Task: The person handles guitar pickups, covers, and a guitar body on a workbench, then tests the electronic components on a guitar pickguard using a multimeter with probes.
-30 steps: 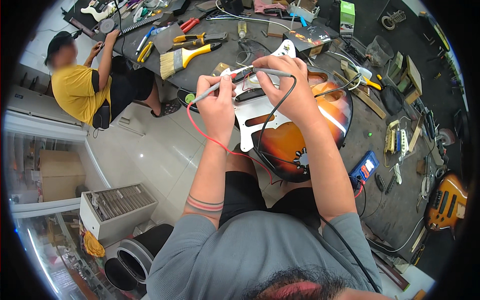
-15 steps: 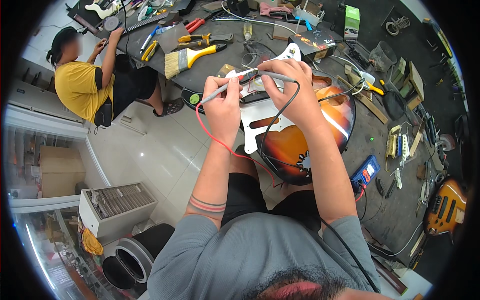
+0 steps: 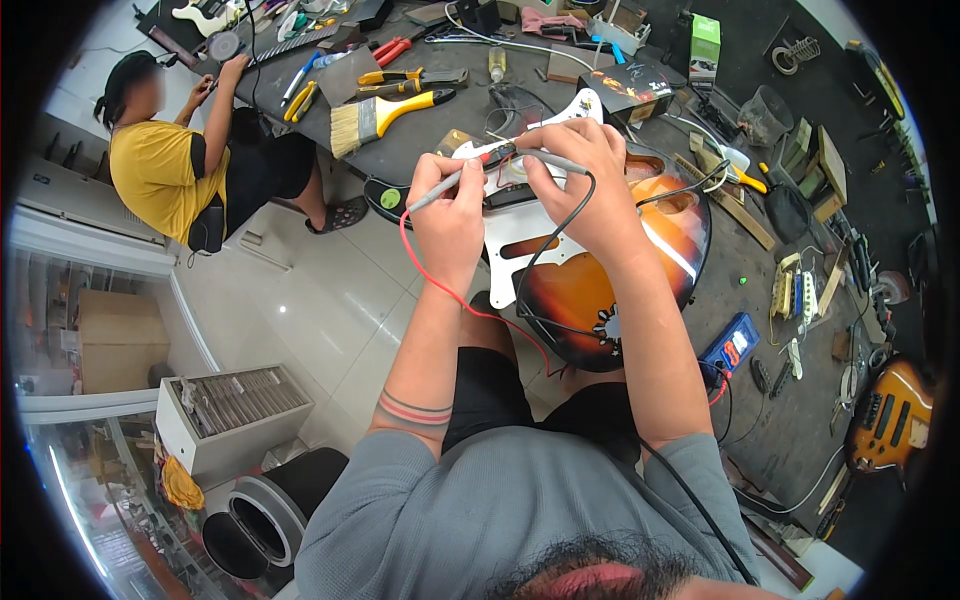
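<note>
My left hand (image 3: 449, 225) pinches a grey multimeter probe (image 3: 437, 188) with a red lead. In my right hand (image 3: 585, 185) is a second grey probe (image 3: 555, 159) with a black lead. Both tips meet at small electrical parts on a white guitar pickguard (image 3: 505, 285); my fingers partly hide the exact contact points. Beneath the pickguard, a sunburst electric guitar body (image 3: 575, 310) rests over my lap against the table edge. Its dark edge shows a sun-shaped decal (image 3: 607, 322). The blue multimeter (image 3: 735, 340) lies on the table to my right, leads plugged in.
A paintbrush (image 3: 372, 122), yellow-handled pliers (image 3: 400, 78) and a small bottle (image 3: 496, 64) lie beyond my hands. Loose pickups (image 3: 797, 288) and another guitar body (image 3: 890, 415) are at right. A person in a yellow shirt (image 3: 158, 180) works at the far left.
Both hands, the probes and the pickguard have shifted very slightly to the right. The probes stay in my hands, their tips at the pickguard's parts.
</note>
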### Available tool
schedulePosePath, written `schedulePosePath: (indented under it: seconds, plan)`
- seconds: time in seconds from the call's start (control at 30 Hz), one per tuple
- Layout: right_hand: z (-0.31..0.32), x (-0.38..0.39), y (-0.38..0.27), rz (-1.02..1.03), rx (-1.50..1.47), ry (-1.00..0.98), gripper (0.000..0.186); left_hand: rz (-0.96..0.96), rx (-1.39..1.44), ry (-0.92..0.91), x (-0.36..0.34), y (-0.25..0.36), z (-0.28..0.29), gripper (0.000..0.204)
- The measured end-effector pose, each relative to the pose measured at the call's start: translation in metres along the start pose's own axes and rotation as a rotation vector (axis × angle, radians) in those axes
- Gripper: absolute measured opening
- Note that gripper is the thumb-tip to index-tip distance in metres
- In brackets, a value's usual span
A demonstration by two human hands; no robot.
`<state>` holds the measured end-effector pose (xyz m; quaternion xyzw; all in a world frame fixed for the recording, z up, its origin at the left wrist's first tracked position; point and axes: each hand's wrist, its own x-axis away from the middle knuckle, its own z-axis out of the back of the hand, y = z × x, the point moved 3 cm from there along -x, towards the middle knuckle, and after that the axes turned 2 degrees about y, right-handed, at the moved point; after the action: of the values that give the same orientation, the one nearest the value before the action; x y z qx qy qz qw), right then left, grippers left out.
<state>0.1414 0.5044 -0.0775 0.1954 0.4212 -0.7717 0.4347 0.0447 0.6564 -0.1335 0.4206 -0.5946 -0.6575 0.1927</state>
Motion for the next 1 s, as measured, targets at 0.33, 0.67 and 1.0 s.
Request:
schedulePosePath:
  seconds: [0.33,0.67,1.0]
  plan:
    - [0.005,-0.002,0.003,-0.036,-0.025,0.001,0.015,-0.016,0.003,-0.007,0.000,-0.001,0.000,0.017]
    - [0.013,-0.005,0.004,-0.117,-0.060,0.033,0.015,-0.009,-0.013,-0.010,0.001,0.002,0.000,0.017]
    - [0.029,-0.013,0.015,-0.314,-0.215,0.050,0.020,-0.023,0.003,-0.014,0.002,0.001,0.003,0.016]
